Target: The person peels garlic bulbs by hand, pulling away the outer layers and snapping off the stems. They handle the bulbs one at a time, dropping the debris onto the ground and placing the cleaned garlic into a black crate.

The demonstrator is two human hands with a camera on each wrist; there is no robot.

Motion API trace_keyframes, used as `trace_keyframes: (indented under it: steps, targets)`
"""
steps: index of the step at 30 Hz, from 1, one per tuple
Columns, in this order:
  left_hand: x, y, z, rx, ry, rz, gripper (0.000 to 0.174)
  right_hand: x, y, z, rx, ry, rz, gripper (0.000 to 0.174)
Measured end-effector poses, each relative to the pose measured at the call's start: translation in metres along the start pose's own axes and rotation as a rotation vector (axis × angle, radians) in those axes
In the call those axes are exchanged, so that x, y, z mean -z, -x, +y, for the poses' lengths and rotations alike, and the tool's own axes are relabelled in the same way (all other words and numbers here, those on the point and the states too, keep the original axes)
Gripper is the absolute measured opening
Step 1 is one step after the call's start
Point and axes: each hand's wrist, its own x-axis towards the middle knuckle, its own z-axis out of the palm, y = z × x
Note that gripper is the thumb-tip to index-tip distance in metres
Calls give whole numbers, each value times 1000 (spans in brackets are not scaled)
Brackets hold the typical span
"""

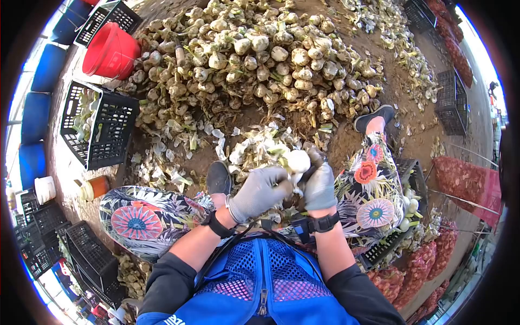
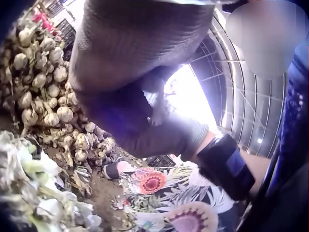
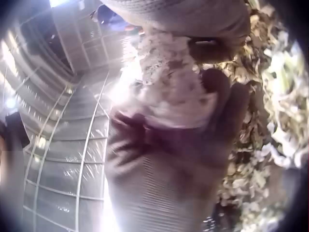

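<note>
In the head view a white garlic bulb (image 1: 298, 161) is held between my two gloved hands, above a heap of peeled skins (image 1: 260, 146). My right hand (image 1: 320, 187) grips it from the right, dark-tipped fingers curled round its far side. On the left, my left hand (image 1: 257, 194) has its fingers curled in close to the bulb's near side, pinching at it. The right wrist view shows the pale, ragged bulb (image 3: 174, 92) in the right fingers, the left glove (image 3: 193, 17) just above. In the left wrist view that glove (image 2: 135, 43) hides most of the bulb.
A big pile of unpeeled garlic (image 1: 260, 59) lies ahead. Left stand a red bucket (image 1: 111, 54) and a black crate (image 1: 111, 132) with greenish stalks. Beside my right leg, another black crate (image 1: 382, 252) holds white bulbs. Red net sacks (image 1: 414, 271) lie at the right.
</note>
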Motion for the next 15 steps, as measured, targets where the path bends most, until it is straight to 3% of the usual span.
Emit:
trace_keyframes:
  steps: [1, 3, 5, 7, 9, 11, 12, 13, 14, 15]
  targets:
    - [0, 3, -5, 0, 0, 2, 21, 6, -3, -2, -1, 1, -2, 22]
    - [-1, 5, -29, -68, -385, -76, 26, 24, -14, -6, -75, -86, 79, 23]
    - [-2, 5, -41, -107, -474, -3, 28, 12, -5, -11, -87, -153, 59, 25]
    - [-1, 4, -44, 55, -504, 9, 37, 10, 3, -14, -159, -358, -221, 29]
    - [-7, -3, -46, 73, -510, -8, 38, -3, 12, -5, -140, -317, -316, 33]
    - [-19, -13, -79, -46, -100, -27, 41, 1, 2, 19, -117, -205, -201, 37]
    - [-7, -8, -49, 33, -227, -62, 48, 41, -25, 43, 91, 119, -147, 35]
    - [3, -4, -37, 131, -338, -100, 49, 51, -34, 37, 491, 786, -26, 30]
    - [10, 0, -36, 165, -323, -113, 46, 41, -35, 28, 176, 515, 310, 24]
    - [17, 3, -36, 200, -306, -126, 43, 71, -51, 29, 182, 415, 335, 19]
